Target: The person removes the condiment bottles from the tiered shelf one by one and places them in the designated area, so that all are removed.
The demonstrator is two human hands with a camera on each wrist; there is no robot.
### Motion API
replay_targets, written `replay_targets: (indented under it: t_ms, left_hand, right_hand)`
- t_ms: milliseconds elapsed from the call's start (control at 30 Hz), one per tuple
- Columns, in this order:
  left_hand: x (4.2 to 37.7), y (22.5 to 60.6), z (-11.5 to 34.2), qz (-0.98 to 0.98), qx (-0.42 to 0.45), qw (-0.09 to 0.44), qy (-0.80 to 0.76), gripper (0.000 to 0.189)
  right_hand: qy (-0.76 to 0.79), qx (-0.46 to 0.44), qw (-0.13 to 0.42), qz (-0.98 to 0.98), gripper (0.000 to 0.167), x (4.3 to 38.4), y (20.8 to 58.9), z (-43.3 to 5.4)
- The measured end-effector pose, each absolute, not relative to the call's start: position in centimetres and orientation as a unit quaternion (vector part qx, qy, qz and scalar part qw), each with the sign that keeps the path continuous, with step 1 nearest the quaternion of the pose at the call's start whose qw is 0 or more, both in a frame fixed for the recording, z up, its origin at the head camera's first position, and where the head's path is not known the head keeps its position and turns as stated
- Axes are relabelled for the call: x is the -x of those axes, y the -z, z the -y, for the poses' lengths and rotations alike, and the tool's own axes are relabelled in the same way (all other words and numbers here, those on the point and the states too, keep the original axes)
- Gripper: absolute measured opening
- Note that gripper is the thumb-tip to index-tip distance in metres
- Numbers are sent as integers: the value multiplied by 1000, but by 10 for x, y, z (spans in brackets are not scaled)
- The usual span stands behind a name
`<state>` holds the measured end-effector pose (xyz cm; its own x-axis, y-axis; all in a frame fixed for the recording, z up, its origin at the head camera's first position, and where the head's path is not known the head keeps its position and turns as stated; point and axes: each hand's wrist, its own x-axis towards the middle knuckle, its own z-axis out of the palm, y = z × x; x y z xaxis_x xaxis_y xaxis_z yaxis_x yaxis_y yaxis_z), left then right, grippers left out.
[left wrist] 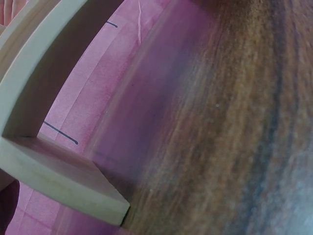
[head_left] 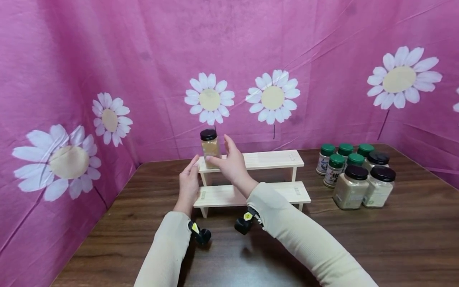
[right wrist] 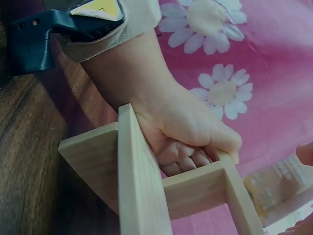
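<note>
A jar [head_left: 210,148] with a black lid and tan contents stands at the left end of the upper step of a pale wooden two-step rack [head_left: 263,159]. My right hand [head_left: 233,164] is beside it, thumb across the jar's lower front and forefinger raised apart from its right side. At the rack's left end, my left hand [head_left: 189,185] holds the upper step. The right wrist view shows the left hand's curled fingers [right wrist: 183,159] by the rack's side and its thumb at the step's edge. Mostly the rack's frame [left wrist: 68,181] fills the left wrist view's left side.
On the right of the brown wooden table [head_left: 143,235] stand several small green-lidded shakers [head_left: 335,171] and black-lidded jars [head_left: 350,189]. The lower step [head_left: 229,197] sits in front. Behind hangs a pink cloth [head_left: 161,52] with daisies.
</note>
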<state>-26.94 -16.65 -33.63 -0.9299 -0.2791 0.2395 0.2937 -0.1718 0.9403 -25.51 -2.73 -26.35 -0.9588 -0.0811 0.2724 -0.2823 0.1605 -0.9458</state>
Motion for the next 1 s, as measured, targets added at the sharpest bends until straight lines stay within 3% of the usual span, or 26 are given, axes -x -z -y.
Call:
replay_targets:
  t_ms: [1000]
  left_hand:
    - [269,335,166,622,-5,183,761,40]
  right_hand:
    - [-537,-126,219,805,84,256,284,56]
